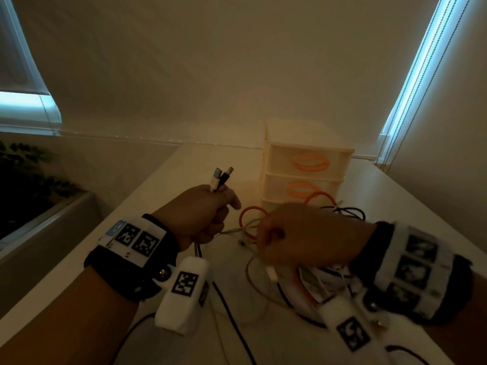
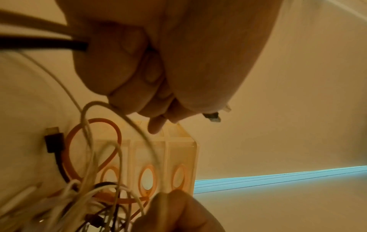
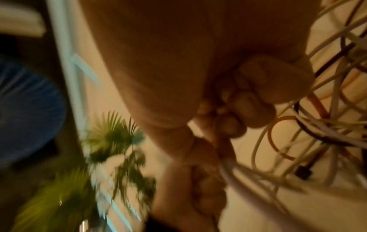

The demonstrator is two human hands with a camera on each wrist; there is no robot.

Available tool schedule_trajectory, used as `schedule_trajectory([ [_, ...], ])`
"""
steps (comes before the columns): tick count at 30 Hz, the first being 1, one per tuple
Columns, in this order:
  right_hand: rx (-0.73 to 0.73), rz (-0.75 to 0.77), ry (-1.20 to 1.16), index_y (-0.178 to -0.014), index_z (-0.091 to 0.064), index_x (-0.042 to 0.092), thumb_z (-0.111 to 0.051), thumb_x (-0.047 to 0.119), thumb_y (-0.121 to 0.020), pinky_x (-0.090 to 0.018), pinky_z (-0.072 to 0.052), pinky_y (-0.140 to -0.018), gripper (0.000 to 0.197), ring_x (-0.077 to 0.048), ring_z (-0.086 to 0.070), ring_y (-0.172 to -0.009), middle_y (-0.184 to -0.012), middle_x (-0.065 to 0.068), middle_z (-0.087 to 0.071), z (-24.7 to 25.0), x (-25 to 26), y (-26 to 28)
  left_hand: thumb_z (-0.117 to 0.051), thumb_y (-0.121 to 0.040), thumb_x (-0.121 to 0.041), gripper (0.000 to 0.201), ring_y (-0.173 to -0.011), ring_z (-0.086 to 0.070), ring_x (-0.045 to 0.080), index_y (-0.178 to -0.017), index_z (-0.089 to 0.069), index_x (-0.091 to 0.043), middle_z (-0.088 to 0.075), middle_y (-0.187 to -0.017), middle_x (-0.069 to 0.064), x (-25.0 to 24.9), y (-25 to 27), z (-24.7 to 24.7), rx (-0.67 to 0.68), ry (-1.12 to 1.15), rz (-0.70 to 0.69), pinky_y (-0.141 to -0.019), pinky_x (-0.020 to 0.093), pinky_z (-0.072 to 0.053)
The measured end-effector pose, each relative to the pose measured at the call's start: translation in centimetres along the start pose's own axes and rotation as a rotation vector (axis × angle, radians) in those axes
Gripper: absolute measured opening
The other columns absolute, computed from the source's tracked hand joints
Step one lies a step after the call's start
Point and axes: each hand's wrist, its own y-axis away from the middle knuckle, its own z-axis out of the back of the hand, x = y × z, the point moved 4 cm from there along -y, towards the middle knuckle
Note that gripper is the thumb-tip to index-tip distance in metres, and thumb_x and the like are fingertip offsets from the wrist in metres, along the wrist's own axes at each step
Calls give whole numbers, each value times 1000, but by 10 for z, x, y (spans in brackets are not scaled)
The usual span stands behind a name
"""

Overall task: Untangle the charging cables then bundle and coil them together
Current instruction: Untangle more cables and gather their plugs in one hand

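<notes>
My left hand (image 1: 208, 214) is a fist round two cable ends, a white plug (image 1: 215, 179) and a black plug (image 1: 226, 176) sticking up out of it. The same fist fills the top of the left wrist view (image 2: 158, 62), with a black cable (image 2: 39, 44) trailing out. My right hand (image 1: 297, 235) is curled round thin white strands (image 1: 237, 229) stretched toward the left hand. A tangle of white, black and orange cables (image 1: 311, 283) lies under and behind it, also seen in the right wrist view (image 3: 327, 122). A loose black USB plug (image 2: 53, 141) lies on the table.
A small cream drawer unit (image 1: 303, 175) with orange handles stands at the back of the white table (image 1: 421, 206), close behind the hands. An orange cable loop (image 1: 249, 218) lies before it. A plant (image 1: 26, 180) sits low on the left past the table edge.
</notes>
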Motion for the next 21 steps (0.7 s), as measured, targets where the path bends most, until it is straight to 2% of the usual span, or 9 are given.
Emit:
schedule_trajectory([
  [3,-310,-168,-525,-63,-62,14,-64,16,-88,-24,-36,-46,25,-9,-47,-47,-53,8,-54,34,-23,7,-38,-106,-33,37,-47,-15,13,-111,-61,-5,-23,-57,-1,-8,3,-4,131,57,-125,-40,20,-17],
  [6,-451,-177,-935,-72,-58,10,-63,15,-88,-32,-42,-56,17,-18,-50,-60,-68,-7,-52,46,-29,10,-42,-102,-35,37,-49,-14,15,-106,-63,-5,-22,-60,2,-13,9,-14,228,9,-225,-41,22,-17],
  [9,-541,-66,-1177,-87,-60,5,-62,19,-95,-33,-51,-60,16,-24,-59,-70,-82,-11,-57,44,-15,10,-43,-103,-34,33,-48,-17,15,-84,-54,-9,-24,-59,3,-16,9,-16,142,-12,-290,-41,22,-18],
  [11,-477,-13,-1305,-100,-61,5,-69,25,-91,-40,-59,-72,23,-30,-68,-83,-97,-13,-63,27,-8,4,-40,-105,-31,33,-46,-16,14,-78,-49,-13,-24,-59,1,-16,6,-8,56,160,-280,-40,19,-17],
  [13,-282,-30,-1088,-117,-59,20,-81,35,-79,-43,-59,-84,47,-28,-69,-100,-115,-5,-64,-2,-5,-3,-38,-105,-31,33,-44,-15,11,-77,-48,-16,-22,-57,-1,-17,4,1,8,344,-267,-39,16,-16],
  [14,-143,-56,-773,-125,-56,29,-82,41,-75,-40,-58,-88,58,-22,-66,-107,-123,2,-60,-17,-4,-5,-37,-105,-31,33,-44,-14,11,-77,-48,-16,-21,-57,-2,-16,2,5,-6,412,-265,-39,16,-14],
  [17,128,35,136,-127,-59,26,-71,43,-86,-36,-51,-93,46,-20,-60,-112,-126,3,-59,-44,-7,-7,-36,-105,-31,34,-43,-13,10,-76,-48,-17,-19,-56,-4,-14,-1,13,-38,521,-272,-39,14,-13],
  [19,126,5,156,-107,-71,24,-64,51,-88,-43,-53,-87,34,-20,-63,-97,-109,1,-64,-40,-18,-4,-34,-107,-29,36,-41,-14,9,-76,-49,-17,-20,-55,-5,-14,-2,20,-75,564,-277,-37,13,-15],
  [21,111,-91,116,-93,-73,23,-60,61,-86,-44,-54,-81,41,-18,-64,-86,-98,0,-67,-32,-35,2,-32,-107,-29,36,-38,-16,8,-77,-48,-17,-20,-52,-6,-16,-2,32,-126,609,-293,-36,12,-16],
])
